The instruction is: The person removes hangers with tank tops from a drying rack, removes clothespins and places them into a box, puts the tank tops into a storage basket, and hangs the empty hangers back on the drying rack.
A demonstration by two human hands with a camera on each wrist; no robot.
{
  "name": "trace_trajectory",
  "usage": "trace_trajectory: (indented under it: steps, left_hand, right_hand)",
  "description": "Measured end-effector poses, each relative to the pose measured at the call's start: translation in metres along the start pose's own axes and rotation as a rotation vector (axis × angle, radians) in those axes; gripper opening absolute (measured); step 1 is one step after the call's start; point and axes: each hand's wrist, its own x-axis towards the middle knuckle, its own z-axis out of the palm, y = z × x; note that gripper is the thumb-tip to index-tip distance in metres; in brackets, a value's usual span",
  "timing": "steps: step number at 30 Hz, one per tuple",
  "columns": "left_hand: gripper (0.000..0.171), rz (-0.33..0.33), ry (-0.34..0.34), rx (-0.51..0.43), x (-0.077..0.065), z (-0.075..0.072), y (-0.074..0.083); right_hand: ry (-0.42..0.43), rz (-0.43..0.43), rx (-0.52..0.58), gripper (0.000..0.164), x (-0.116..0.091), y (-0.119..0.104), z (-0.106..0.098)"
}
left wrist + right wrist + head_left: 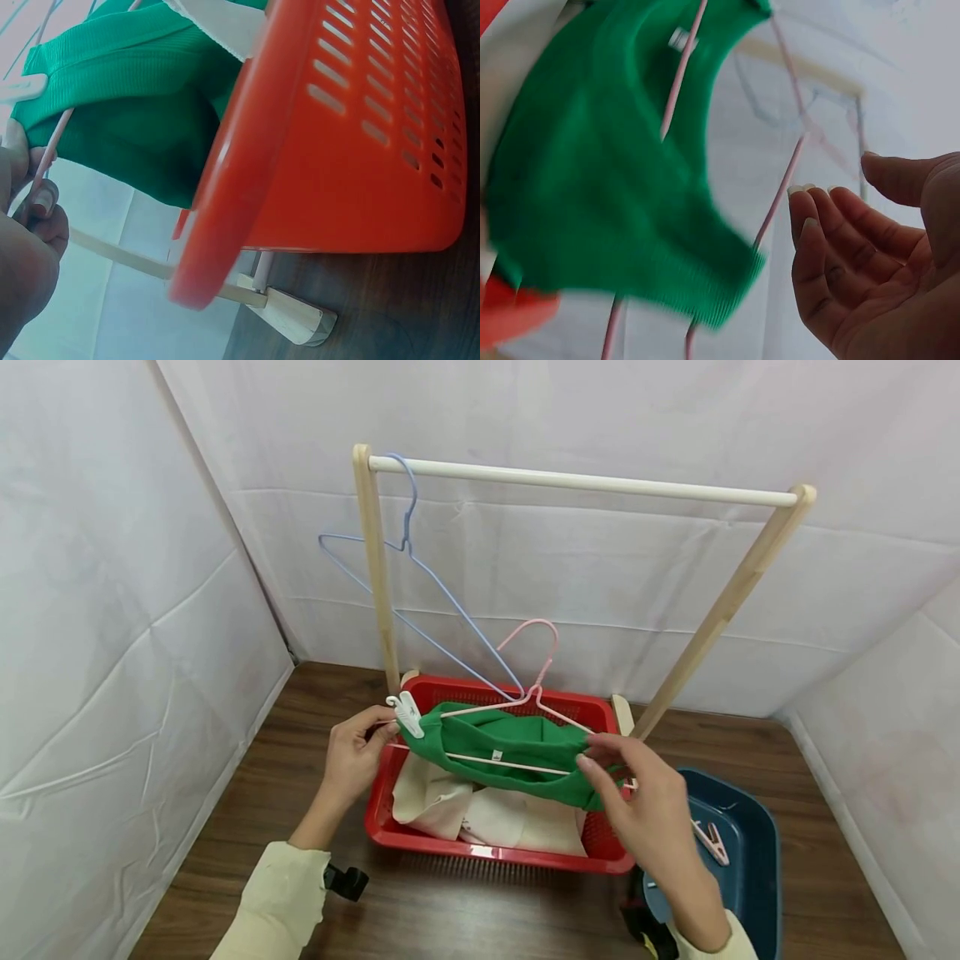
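Observation:
A green knitted garment (517, 735) with a small white label is threaded on a pink hanger (542, 672), over the red basket (495, 853). A white clothespin (407, 713) clips the garment's left corner. My left hand (352, 756) pinches the pink hanger's left end beside that clothespin; the left wrist view shows the hanger wire (51, 146) between thumb and fingers. Near the garment's right end is my right hand (637, 789). In the right wrist view its fingers (862, 240) are loosely bent and hold nothing, a little away from the hanger.
A wooden rack with a white rail (585, 481) stands behind the basket. On the rail's left end hangs a blue hanger (442, 589). Cream cloths (495, 818) lie in the basket. At right, a dark blue tray (765, 860) holds a pink clothespin (712, 842).

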Motion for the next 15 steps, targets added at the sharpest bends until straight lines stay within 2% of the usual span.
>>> trace_trajectory:
  steps: [4,15]
  left_hand:
    - [0.009,-0.003,0.003,-0.002,0.0,0.0,0.001]
    - [0.008,0.021,0.003,-0.031,0.0,0.001,0.0]
  right_hand:
    - [-0.045,-0.057,0.085,0.032,0.008,-0.012,0.01]
    - [-0.117,-0.222,0.171,0.03,0.023,-0.035,0.041]
